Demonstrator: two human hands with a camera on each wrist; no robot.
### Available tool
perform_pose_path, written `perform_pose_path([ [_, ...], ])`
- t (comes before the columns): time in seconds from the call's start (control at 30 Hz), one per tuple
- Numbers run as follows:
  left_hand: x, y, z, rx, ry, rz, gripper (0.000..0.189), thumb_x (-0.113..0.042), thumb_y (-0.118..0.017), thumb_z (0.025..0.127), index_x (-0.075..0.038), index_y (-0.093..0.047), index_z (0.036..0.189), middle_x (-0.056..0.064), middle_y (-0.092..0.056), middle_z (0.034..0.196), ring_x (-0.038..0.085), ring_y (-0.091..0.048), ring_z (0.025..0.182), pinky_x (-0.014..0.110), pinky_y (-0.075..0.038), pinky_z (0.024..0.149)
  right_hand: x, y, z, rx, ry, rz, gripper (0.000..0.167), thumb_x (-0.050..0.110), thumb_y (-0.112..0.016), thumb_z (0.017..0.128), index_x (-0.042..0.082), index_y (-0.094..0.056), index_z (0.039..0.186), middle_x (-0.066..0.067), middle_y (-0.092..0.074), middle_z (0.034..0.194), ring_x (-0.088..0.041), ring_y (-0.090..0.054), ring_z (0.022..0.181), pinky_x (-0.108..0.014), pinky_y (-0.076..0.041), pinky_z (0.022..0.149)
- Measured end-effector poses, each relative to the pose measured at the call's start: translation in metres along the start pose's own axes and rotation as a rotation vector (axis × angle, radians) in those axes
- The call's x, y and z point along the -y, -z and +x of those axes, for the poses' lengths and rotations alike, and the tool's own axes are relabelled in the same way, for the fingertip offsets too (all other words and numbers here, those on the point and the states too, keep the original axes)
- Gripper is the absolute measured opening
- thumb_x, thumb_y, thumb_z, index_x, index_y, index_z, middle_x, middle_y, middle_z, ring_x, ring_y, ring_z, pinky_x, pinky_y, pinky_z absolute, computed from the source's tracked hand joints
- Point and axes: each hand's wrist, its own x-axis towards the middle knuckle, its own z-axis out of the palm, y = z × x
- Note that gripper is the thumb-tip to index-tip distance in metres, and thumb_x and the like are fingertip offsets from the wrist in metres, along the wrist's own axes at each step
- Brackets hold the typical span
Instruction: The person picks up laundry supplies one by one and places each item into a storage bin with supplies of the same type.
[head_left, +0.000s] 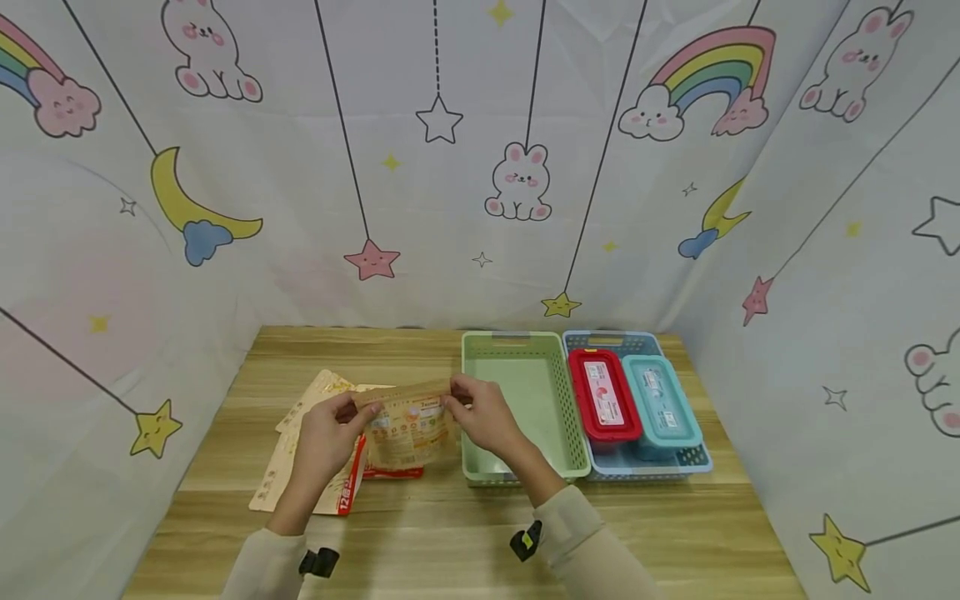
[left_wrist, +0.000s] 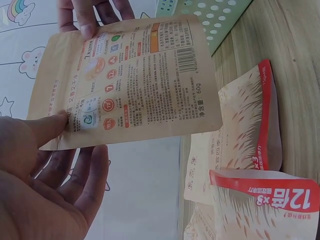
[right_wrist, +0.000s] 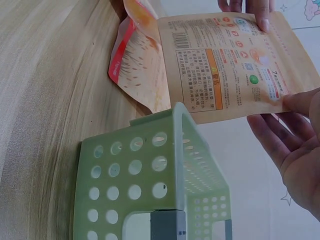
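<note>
Both hands hold up a tan paper pouch (head_left: 408, 429) by the two ends of its top edge, printed back towards me. My left hand (head_left: 330, 429) pinches one top corner; in the left wrist view its thumb (left_wrist: 52, 127) lies on the printed face with the fingers behind. The opposite corner is pinched by my right hand (head_left: 483, 412), thumb in front, as the right wrist view also shows. Below and left of the held pouch, several similar pouches (left_wrist: 245, 125) with red bottom bands lie on the wooden table, partly hidden by the left hand and the held pouch.
A green perforated basket (head_left: 525, 479) stands just right of the pouch. Beside it, a blue basket (head_left: 697, 462) holds a red lidded box (head_left: 603, 396) and a teal lidded box (head_left: 660, 400). Printed white cloth (head_left: 450, 208) walls the table (head_left: 420, 542) at back and sides.
</note>
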Motion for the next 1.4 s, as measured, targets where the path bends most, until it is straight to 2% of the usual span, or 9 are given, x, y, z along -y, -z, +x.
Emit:
perform_pose_path([
  [0.27,0.001,-0.005,0.001,-0.020,-0.030,0.021,0.039,-0.032,-0.077,0.100,-0.011,-0.057,0.074,0.006,-0.062,0.069,0.018,-0.046,0.057,0.029,-0.037,0.052,-0.001,0.002,0.000,-0.006,0.001,-0.017,0.007,0.009,-0.067,0.105,0.010,-0.067,0.098,-0.004,-0.079,0.100,-0.015,-0.076,0.097,-0.029,-0.061,0.082],
  [0.4,0.000,-0.007,0.003,-0.029,-0.043,0.020,0.038,-0.031,-0.077,0.100,-0.010,-0.059,0.074,0.005,-0.061,0.069,0.018,-0.047,0.057,0.030,-0.037,0.052,-0.001,0.005,0.000,-0.017,0.005,-0.021,0.005,0.008,-0.067,0.105,0.010,-0.070,0.101,-0.003,-0.078,0.098,-0.014,-0.076,0.094,-0.029,-0.061,0.080],
  [0.5,-0.002,-0.008,0.006,-0.034,-0.050,0.022,0.037,-0.032,-0.077,0.100,-0.009,-0.061,0.075,0.006,-0.063,0.070,0.018,-0.049,0.058,0.030,-0.039,0.052,-0.001,0.008,0.001,-0.028,0.023,-0.032,0.008,0.008,-0.066,0.105,0.011,-0.068,0.099,-0.003,-0.078,0.096,-0.015,-0.076,0.090,-0.030,-0.062,0.078],
  [0.67,-0.008,-0.008,0.011,-0.052,-0.056,0.040,0.039,-0.034,-0.076,0.101,-0.008,-0.062,0.075,0.010,-0.070,0.077,0.021,-0.057,0.064,0.033,-0.044,0.057,0.001,0.012,0.004,-0.050,0.042,-0.051,0.010,0.007,-0.067,0.105,0.010,-0.068,0.096,-0.003,-0.078,0.096,-0.016,-0.076,0.090,-0.032,-0.062,0.079],
  [0.9,-0.018,-0.007,0.018,-0.075,-0.080,0.053,0.036,-0.034,-0.077,0.100,-0.009,-0.066,0.077,0.010,-0.075,0.085,0.029,-0.071,0.082,0.040,-0.051,0.067,0.002,0.015,0.008,-0.112,0.037,-0.044,0.008,0.007,-0.069,0.104,0.010,-0.069,0.097,-0.003,-0.079,0.096,-0.013,-0.075,0.087,-0.030,-0.062,0.079],
  [1.0,-0.021,-0.007,0.020,-0.075,-0.088,0.047,0.037,-0.034,-0.077,0.100,-0.009,-0.064,0.076,0.009,-0.074,0.081,0.027,-0.068,0.076,0.038,-0.048,0.062,0.002,0.016,0.009,-0.131,0.027,-0.044,0.007,0.008,-0.068,0.104,0.011,-0.070,0.098,-0.002,-0.080,0.097,-0.012,-0.076,0.088,-0.029,-0.062,0.078],
  [1.23,-0.034,-0.009,0.027,-0.080,-0.113,0.051,0.034,-0.034,-0.077,0.100,-0.009,-0.068,0.078,0.008,-0.072,0.080,0.024,-0.064,0.073,0.036,-0.047,0.062,0.006,0.025,0.011,-0.184,0.016,-0.043,0.007,0.010,-0.068,0.105,0.010,-0.075,0.103,-0.003,-0.080,0.097,-0.016,-0.077,0.089,-0.031,-0.062,0.076],
  [1.3,-0.037,-0.010,0.030,-0.082,-0.116,0.042,0.035,-0.033,-0.077,0.100,-0.008,-0.067,0.078,0.008,-0.071,0.077,0.024,-0.060,0.068,0.036,-0.044,0.059,0.006,0.028,0.012,-0.190,0.018,-0.052,0.007,0.010,-0.068,0.105,0.010,-0.075,0.102,-0.003,-0.079,0.096,-0.017,-0.077,0.088,-0.032,-0.062,0.076],
  [1.4,-0.039,-0.012,0.032,-0.095,-0.132,0.034,0.034,-0.031,-0.078,0.099,-0.008,-0.067,0.077,0.008,-0.071,0.077,0.023,-0.062,0.069,0.034,-0.045,0.060,0.006,0.032,0.013,-0.200,0.025,-0.068,0.008,0.009,-0.068,0.104,0.009,-0.074,0.100,-0.004,-0.079,0.095,-0.018,-0.077,0.086,-0.033,-0.063,0.077],
])
